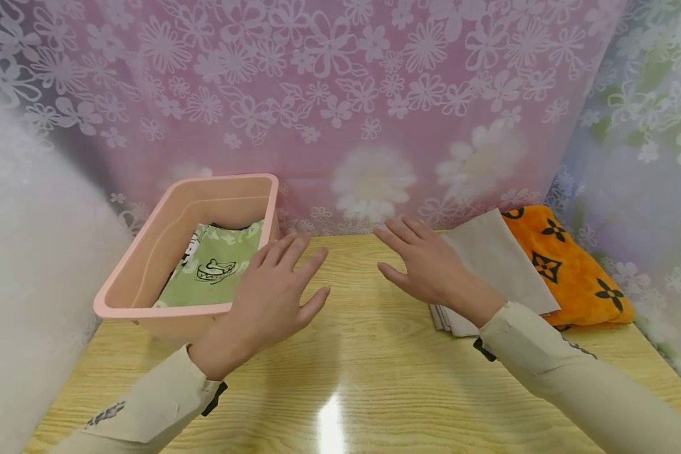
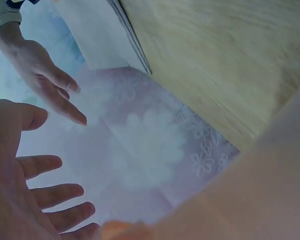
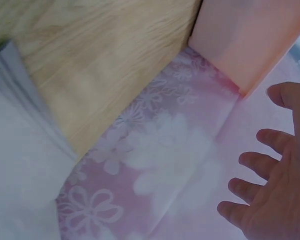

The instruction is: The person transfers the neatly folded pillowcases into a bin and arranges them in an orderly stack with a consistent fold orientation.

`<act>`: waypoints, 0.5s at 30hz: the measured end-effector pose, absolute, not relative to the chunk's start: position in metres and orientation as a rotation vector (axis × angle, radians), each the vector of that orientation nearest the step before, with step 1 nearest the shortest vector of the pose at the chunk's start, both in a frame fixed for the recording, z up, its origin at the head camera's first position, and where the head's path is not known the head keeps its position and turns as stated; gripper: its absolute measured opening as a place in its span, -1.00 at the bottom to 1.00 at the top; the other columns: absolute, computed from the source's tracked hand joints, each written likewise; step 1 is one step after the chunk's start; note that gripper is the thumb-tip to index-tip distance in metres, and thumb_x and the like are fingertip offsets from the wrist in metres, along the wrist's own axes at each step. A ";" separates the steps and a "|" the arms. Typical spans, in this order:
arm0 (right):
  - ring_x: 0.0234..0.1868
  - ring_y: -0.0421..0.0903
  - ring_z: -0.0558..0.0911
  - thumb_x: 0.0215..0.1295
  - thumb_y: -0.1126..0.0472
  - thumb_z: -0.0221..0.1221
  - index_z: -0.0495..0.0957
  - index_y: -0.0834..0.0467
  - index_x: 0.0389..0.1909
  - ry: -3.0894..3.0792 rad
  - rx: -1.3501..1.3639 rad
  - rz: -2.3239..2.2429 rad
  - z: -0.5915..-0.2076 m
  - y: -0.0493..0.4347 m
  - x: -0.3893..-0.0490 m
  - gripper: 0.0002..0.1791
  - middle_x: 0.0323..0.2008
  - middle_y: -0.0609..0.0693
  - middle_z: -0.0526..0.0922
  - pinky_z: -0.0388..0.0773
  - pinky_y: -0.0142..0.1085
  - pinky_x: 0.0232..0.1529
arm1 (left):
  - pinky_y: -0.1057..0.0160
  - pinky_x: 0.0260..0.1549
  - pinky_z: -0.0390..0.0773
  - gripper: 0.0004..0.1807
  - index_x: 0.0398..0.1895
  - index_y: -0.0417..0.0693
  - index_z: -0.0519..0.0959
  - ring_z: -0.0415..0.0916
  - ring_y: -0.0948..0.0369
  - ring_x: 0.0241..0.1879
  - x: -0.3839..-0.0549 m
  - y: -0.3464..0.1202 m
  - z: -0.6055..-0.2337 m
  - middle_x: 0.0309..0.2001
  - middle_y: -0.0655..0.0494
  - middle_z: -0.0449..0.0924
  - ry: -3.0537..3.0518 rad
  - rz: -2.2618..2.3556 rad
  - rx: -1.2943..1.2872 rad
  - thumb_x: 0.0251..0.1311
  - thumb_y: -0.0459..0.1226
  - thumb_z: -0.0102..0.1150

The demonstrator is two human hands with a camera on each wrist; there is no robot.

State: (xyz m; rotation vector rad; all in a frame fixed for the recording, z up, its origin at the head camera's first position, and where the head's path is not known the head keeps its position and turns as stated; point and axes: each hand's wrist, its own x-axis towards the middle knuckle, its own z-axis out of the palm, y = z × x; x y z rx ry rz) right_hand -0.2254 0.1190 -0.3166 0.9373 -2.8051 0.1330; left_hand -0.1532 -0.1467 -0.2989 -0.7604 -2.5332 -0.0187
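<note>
My left hand (image 1: pixel 272 293) is held in the air beside the right wall of a pink plastic bin (image 1: pixel 133 268), fingers spread and holding nothing. Inside the bin lies a folded green cloth (image 1: pixel 218 268) with a dark line drawing and pale patches. To the right, my right hand (image 1: pixel 425 261) hovers near a folded grey cloth (image 1: pixel 496 252), its fingers extended and nothing in them. The grey cloth partly overlaps a folded orange cloth (image 1: pixel 579 271) with dark flower shapes. In the left wrist view, both hands appear with fingers apart.
A light wooden table (image 1: pixel 374 378) carries the bin on the left and the cloths on the right. Behind its back edge hangs a pink flowered curtain (image 1: pixel 329 126). Another flowered sheet (image 1: pixel 658 189) hangs along the right side, and a white surface (image 1: pixel 40 252) stands at the left.
</note>
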 end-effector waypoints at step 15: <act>0.45 0.20 -0.10 0.37 -0.32 -0.11 0.04 -0.07 0.49 -2.968 0.872 -0.023 -0.350 0.161 -0.213 -0.24 0.47 0.10 -0.01 -0.24 0.21 0.33 | -0.17 0.24 0.14 -0.38 0.34 0.11 0.38 0.16 -0.08 0.33 -0.150 -0.115 -0.342 0.36 -0.06 0.25 -2.654 0.065 -0.811 0.30 0.16 -0.08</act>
